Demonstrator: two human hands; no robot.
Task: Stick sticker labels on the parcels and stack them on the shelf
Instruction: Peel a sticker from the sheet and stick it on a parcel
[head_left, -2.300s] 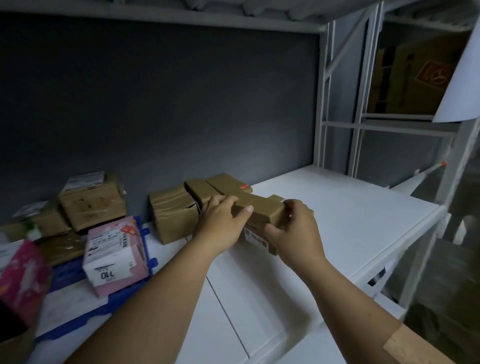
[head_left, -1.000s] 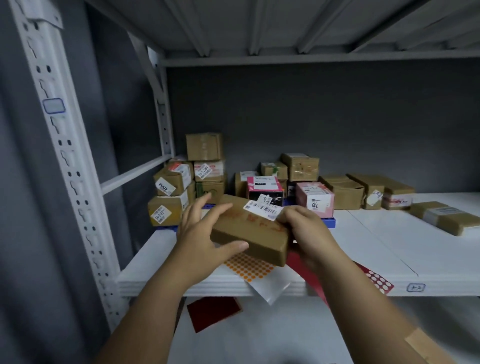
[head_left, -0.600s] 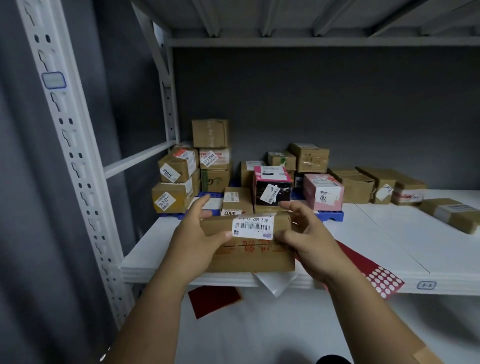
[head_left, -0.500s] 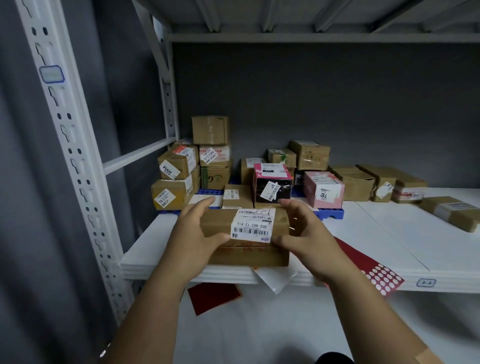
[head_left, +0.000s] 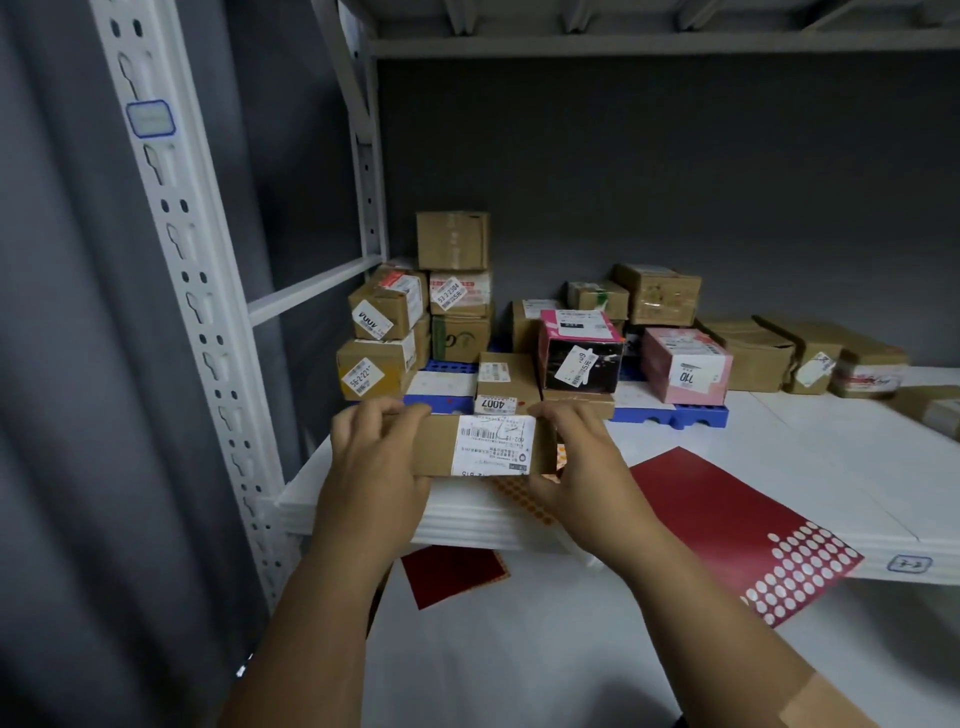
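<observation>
I hold a flat brown cardboard parcel (head_left: 441, 446) with a white barcode label (head_left: 493, 445) on the face toward me, just above the front edge of the white shelf (head_left: 831, 467). My left hand (head_left: 371, 467) grips its left end, fingers curled over the top. My right hand (head_left: 576, 457) grips its right end. Under the parcel lies an orange dot sticker sheet (head_left: 514, 488). A red sticker sheet (head_left: 727, 519) with white dots hangs over the shelf's front edge to the right.
Several labelled parcels are stacked on a blue pallet (head_left: 670, 415) at the back, among them a pink box (head_left: 685, 371) and a black-and-pink box (head_left: 582, 358). More brown boxes (head_left: 769, 353) line the back right. A white upright post (head_left: 197, 291) stands left. Another red sheet (head_left: 452, 574) lies on the lower shelf.
I carried the parcel from the right part of the shelf to the left. Over the last second I turned it in both hands, so the barcode label faces me, and lowered it.
</observation>
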